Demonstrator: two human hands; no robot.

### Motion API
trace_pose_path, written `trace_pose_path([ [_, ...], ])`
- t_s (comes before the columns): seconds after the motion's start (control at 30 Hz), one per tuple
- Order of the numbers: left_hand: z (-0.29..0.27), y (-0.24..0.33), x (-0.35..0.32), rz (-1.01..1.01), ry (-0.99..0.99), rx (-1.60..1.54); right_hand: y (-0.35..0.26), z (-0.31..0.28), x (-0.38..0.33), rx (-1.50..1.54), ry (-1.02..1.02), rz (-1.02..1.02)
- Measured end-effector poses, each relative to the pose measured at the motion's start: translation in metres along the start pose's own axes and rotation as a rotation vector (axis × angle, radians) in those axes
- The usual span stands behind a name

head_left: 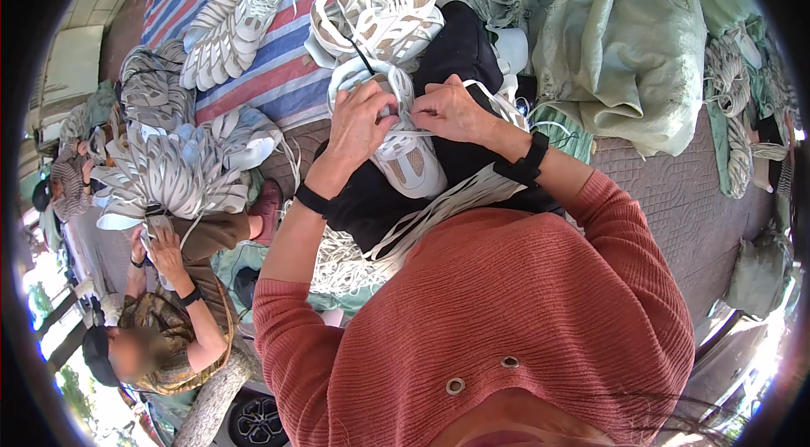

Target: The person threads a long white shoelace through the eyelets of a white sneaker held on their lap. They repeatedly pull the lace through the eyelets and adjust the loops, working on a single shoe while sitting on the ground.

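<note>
On my lap, over black trousers, lies a white and beige shoe upper [411,167] with its toe pointed toward me. My left hand [363,118] is at the left side of its lacing, fingers curled in a pinch on a white shoelace [407,133]. From the other side my right hand [456,112] pinches the lace close to the eyelets. The lace ends between the fingers are partly hidden. Just beyond is a stack of similar laced uppers [380,16]. A bundle of loose white laces [460,204] drapes across my lap, below the upper.
A striped sheet [278,97] bears rows of nested uppers [232,33]. At left a co-worker [169,337] handles an upper beside a large pile of uppers [177,168]. Pale green sacks [624,42] stand at far right, above brick paving [666,202]. More laces [350,265] lie near my left elbow.
</note>
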State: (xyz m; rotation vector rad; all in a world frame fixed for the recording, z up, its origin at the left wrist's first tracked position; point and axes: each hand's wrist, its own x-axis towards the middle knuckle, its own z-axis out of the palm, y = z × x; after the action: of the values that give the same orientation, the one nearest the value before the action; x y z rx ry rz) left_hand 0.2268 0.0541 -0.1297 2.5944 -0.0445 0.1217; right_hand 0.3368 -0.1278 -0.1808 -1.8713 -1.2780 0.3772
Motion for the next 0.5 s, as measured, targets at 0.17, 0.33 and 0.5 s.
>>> trace_pose_path([
  [0.17, 0.001, -0.002, -0.002, 0.011, 0.016, -0.012, 0.003, -0.003, 0.007, 0.013, -0.099, 0.028],
  [0.33, 0.003, -0.002, 0.001, 0.009, 0.006, -0.042, -0.004, -0.017, 0.031, 0.226, -0.332, 0.352],
  [0.5, 0.007, -0.006, -0.003, -0.007, 0.024, -0.046, -0.018, -0.040, 0.039, -0.452, -0.165, 0.051],
])
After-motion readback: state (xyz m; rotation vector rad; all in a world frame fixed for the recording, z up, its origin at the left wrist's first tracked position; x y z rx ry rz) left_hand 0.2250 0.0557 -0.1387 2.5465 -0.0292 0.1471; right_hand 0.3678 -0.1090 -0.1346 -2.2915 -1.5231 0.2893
